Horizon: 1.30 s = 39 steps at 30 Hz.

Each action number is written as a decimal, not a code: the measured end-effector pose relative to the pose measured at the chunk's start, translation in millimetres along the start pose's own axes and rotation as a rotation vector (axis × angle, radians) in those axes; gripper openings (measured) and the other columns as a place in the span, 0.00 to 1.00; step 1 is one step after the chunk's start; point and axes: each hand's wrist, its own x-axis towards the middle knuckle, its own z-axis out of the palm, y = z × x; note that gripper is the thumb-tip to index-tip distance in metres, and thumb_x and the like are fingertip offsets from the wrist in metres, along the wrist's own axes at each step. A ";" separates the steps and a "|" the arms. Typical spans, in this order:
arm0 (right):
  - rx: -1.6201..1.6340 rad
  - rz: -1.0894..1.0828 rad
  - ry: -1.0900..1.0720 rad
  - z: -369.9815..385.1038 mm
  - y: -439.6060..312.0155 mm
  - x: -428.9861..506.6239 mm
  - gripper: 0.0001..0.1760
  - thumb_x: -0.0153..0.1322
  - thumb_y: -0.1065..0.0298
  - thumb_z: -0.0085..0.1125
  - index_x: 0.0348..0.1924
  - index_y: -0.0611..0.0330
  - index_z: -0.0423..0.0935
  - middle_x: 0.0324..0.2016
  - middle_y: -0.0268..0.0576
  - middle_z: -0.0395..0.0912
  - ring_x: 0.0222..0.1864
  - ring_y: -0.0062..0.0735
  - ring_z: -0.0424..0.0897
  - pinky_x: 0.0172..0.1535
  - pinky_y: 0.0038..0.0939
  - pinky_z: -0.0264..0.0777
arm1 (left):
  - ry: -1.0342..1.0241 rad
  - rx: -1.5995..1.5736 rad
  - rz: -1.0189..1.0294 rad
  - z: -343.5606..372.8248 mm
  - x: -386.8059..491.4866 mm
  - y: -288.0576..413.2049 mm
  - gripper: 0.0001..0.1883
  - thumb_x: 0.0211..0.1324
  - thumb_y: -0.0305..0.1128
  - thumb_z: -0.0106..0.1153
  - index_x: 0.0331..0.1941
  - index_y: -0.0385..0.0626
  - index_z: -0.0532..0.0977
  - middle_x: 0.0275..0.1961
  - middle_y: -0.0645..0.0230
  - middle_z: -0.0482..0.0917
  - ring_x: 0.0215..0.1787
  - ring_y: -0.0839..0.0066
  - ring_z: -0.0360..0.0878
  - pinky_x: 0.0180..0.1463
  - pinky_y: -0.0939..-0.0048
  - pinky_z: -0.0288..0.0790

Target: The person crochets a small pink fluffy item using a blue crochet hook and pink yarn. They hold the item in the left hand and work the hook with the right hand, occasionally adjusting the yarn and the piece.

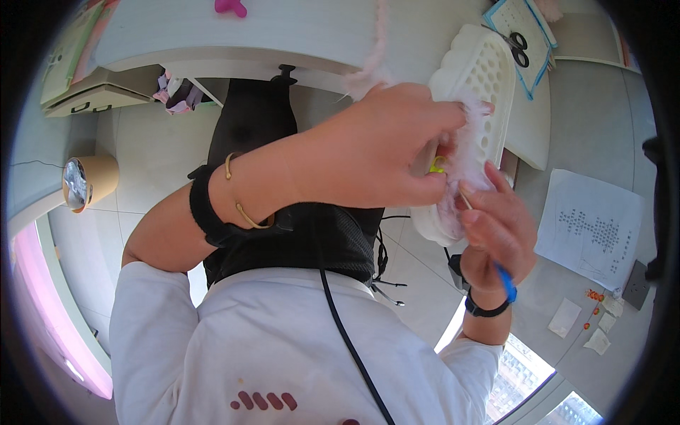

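My left hand pinches fluffy pale pink yarn against a white slipper-like piece with rows of holes and a scalloped side. A yellow-green plastic stitch marker shows between its thumb and fingers. Just below and to the right, my right hand is shut on a crochet hook with a blue handle; its thin metal shaft points into the yarn, and the tip is hidden. A strand of the yarn runs up over the white table.
Black-handled scissors lie on blue-edged sheets at the upper right. A bright pink object is on the table. A brown bin stands at left. Below the table edge is a black clamp. A black cable crosses my shirt.
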 end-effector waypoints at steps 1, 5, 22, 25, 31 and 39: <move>-0.141 -0.042 -0.042 0.0 -5.3 -0.7 0.02 0.70 0.74 0.58 0.34 0.58 0.79 0.34 0.47 0.85 0.35 0.41 0.85 0.54 0.54 0.75 | 0.016 0.024 -0.021 2.0 -0.2 2.5 0.12 0.48 0.30 0.61 0.37 0.42 0.74 0.40 0.65 0.78 0.39 0.66 0.69 0.44 0.67 0.66; -0.149 0.082 0.079 9.7 -12.1 -10.6 0.02 0.71 0.72 0.58 0.34 0.59 0.79 0.34 0.47 0.85 0.34 0.40 0.85 0.59 0.57 0.70 | 0.068 0.091 -0.060 11.0 -1.0 6.5 0.12 0.46 0.31 0.62 0.36 0.42 0.73 0.33 0.62 0.74 0.40 0.62 0.70 0.43 0.64 0.66; 0.752 0.771 0.597 30.2 -9.0 -32.2 0.10 0.78 0.66 0.50 0.41 0.65 0.72 0.34 0.43 0.79 0.32 0.37 0.85 0.61 0.47 0.69 | 0.060 0.137 0.025 20.8 5.8 -13.7 0.11 0.43 0.32 0.63 0.31 0.44 0.72 0.39 0.64 0.76 0.40 0.61 0.70 0.44 0.63 0.67; 0.878 0.855 0.566 20.4 -6.3 -31.5 0.11 0.78 0.65 0.48 0.41 0.65 0.72 0.34 0.44 0.79 0.33 0.37 0.85 0.51 0.36 0.75 | 0.079 0.117 0.087 22.5 6.8 -17.0 0.11 0.45 0.34 0.63 0.32 0.46 0.72 0.29 0.63 0.76 0.38 0.60 0.73 0.42 0.59 0.67; 0.945 0.852 0.514 14.1 1.2 -31.7 0.11 0.78 0.65 0.47 0.40 0.65 0.72 0.32 0.47 0.81 0.31 0.34 0.84 0.42 0.28 0.75 | 0.015 0.136 0.107 18.8 8.3 -17.4 0.11 0.47 0.35 0.63 0.33 0.47 0.74 0.31 0.69 0.78 0.41 0.62 0.74 0.47 0.60 0.66; 1.120 0.862 0.469 7.6 6.5 -31.3 0.13 0.78 0.63 0.49 0.41 0.65 0.72 0.32 0.47 0.82 0.32 0.33 0.84 0.41 0.28 0.75 | -0.099 0.145 0.138 14.2 11.4 -14.2 0.10 0.50 0.29 0.59 0.36 0.42 0.72 0.43 0.64 0.79 0.44 0.60 0.71 0.49 0.62 0.66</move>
